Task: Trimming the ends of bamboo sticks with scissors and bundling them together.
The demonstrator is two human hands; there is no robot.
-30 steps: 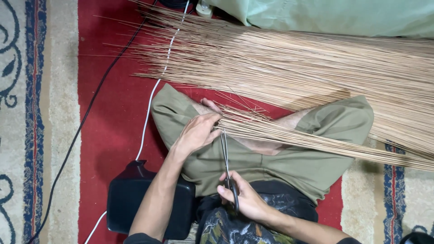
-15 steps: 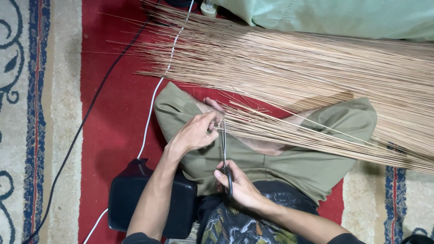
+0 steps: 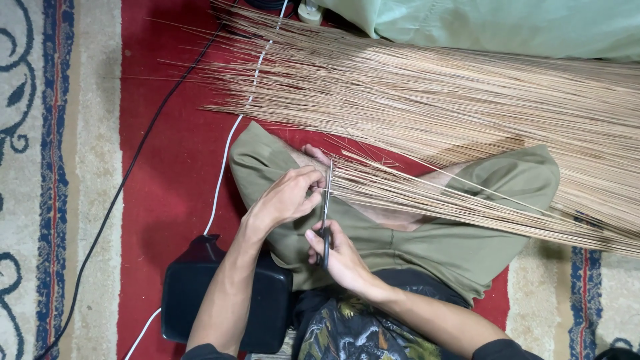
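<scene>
Far left, a cream rug border (image 3: 27, 200) with blue scrollwork lies on the floor; next to it runs the red carpet (image 3: 173, 200), crossed by a black cable (image 3: 127, 180) and a white cable (image 3: 223, 173). A black box-shaped case (image 3: 227, 293) sits by the person's left forearm.

The left hand (image 3: 287, 198) is curled closed, fingertips pinching the near ends of a small bundle of thin tan sticks (image 3: 427, 193) that lies across the person's lap, over the olive trousers (image 3: 460, 247). Just right of it, the scissors (image 3: 326, 213) stand roughly upright in view, blades pointing away from the body and meeting the stick ends beside the left fingertips. The right hand (image 3: 337, 257) is closed around the scissor handles; whether the blades are parted or shut cannot be told at this size.

Judgement on the work: the cut would go best with the ends held level and tight, the blades square across the sticks, and the left fingertips kept behind the cutting line, since they sit very close to it.

Further right, the large heap of sticks (image 3: 467, 100) fans across the carpet, reaching the right edge. A pale green cloth (image 3: 507, 27) covers the top right. A second patterned rug edge (image 3: 587, 293) shows at lower right
</scene>
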